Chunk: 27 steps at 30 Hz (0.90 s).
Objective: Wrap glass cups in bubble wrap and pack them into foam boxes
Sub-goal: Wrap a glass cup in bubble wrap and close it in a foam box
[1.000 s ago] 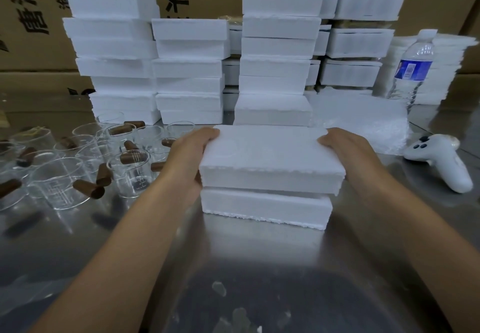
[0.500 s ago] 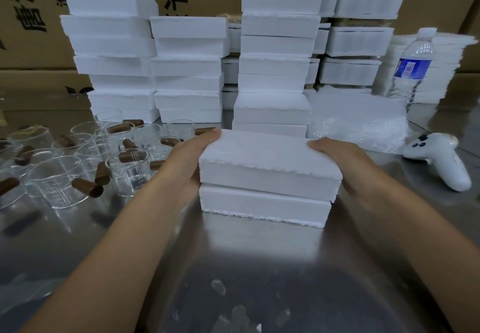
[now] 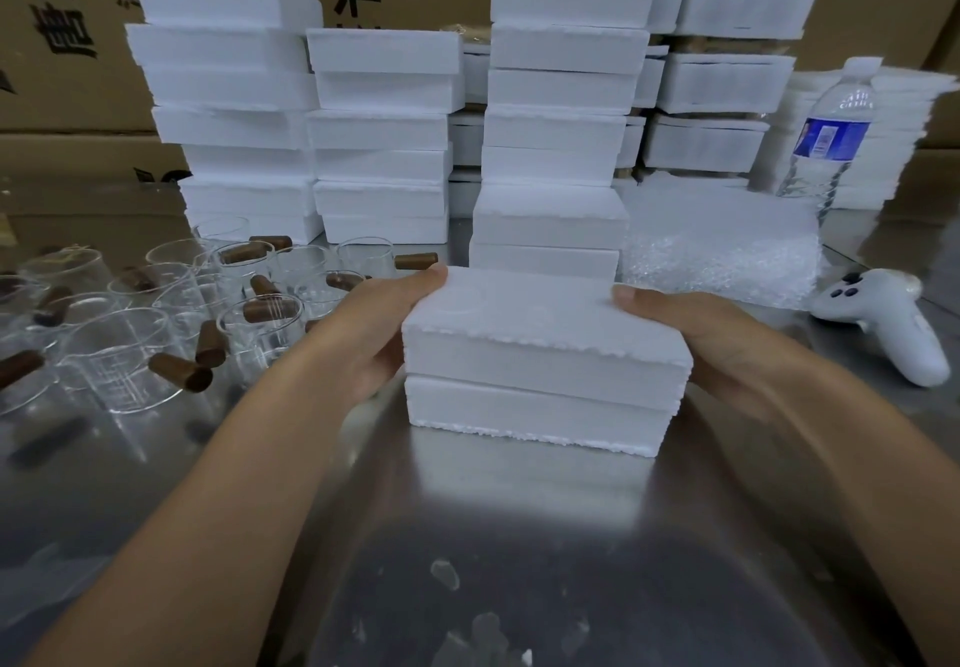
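A white foam box [image 3: 540,380] with its lid on stands on the steel table [image 3: 493,536] in front of me. My left hand [image 3: 382,326] grips its left end, thumb on the lid's far left corner. At the right end my right hand [image 3: 696,333] holds it the same way, thumb on top. Several glass cups [image 3: 260,318] with brown wooden handles stand in a group at the left. A sheet pile of bubble wrap [image 3: 722,250] lies behind the box to the right.
Tall stacks of white foam boxes [image 3: 556,94] fill the back of the table, with cardboard cartons behind them. A water bottle [image 3: 831,141] stands at the back right. A white handheld controller [image 3: 893,328] lies right of my right hand.
Both hands have slid the lidded box slightly toward me and pressed the lid down so it sits squarer on the base. My thumbs have shifted along the lid's top edge.
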### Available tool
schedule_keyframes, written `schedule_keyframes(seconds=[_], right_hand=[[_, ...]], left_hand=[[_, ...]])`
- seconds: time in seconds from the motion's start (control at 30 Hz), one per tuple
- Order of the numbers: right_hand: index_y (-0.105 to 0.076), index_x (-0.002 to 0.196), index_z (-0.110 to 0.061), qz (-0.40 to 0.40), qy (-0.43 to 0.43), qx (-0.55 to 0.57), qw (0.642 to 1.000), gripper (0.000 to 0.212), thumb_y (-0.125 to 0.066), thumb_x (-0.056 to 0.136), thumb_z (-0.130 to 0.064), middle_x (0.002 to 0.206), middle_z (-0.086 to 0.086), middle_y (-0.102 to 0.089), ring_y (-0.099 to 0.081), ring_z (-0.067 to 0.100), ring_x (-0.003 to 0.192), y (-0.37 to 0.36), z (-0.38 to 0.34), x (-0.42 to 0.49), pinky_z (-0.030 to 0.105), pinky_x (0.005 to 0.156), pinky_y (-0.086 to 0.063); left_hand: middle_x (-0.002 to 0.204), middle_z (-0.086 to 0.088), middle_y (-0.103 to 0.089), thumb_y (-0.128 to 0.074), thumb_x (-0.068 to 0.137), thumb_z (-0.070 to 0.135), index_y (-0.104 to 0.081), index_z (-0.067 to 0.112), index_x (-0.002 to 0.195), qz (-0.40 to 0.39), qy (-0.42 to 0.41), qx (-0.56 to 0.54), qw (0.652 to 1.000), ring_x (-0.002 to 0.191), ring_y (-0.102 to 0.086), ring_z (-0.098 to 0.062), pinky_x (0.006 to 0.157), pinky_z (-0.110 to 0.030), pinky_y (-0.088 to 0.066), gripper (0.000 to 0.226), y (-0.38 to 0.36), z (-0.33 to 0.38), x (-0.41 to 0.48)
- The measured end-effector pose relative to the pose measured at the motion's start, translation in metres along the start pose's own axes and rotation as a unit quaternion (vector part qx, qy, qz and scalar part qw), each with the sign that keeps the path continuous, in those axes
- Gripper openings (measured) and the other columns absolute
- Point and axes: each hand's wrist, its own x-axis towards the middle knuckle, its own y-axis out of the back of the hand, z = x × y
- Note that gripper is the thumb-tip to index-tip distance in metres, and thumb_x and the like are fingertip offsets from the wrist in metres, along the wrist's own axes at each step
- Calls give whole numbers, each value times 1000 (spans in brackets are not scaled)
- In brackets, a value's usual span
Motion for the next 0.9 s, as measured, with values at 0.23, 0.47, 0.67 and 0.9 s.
schedule_keyframes(seconds=[0.23, 0.47, 0.67, 0.9], right_hand=[[-75, 98, -19, -13, -4, -13, 1000, 51, -80, 56, -47, 98, 2, -74, -68, 16, 80, 1, -2, 0, 22, 57, -45], [-72, 98, -16, -20, -2, -45, 999, 64, -73, 46, -53, 89, -1, -74, -68, 11, 70, 4, -3, 3, 21, 55, -47], [-74, 96, -16, -17, 47, -49, 998, 54, -75, 53, -48, 100, 5, -73, -69, 20, 91, 5, -1, 3, 32, 81, -50], [-76, 88, -27, 5, 50, -58, 997, 41, -79, 54, -50, 88, 0, -75, -69, 14, 76, 3, 3, 3, 27, 70, -48]], left_hand=[[103, -5, -73, -52, 97, 26, -70, 11, 101, -25, -32, 78, 996, 99, -67, -21, 94, -32, -46, 24, 3, 1, 1], [114, -10, -70, -58, 90, 27, -63, 9, 120, -48, -67, 88, 993, 112, -62, -30, 102, -41, -43, 35, 12, -4, 5], [106, -4, -73, -57, 90, 35, -71, 16, 108, -73, -63, 131, 987, 107, -65, -23, 86, -28, -51, 30, 14, -3, 7], [93, 2, -75, -55, 94, 36, -73, 18, 94, -21, -61, 130, 989, 84, -70, -10, 69, -20, -52, 25, 8, -3, 2]])
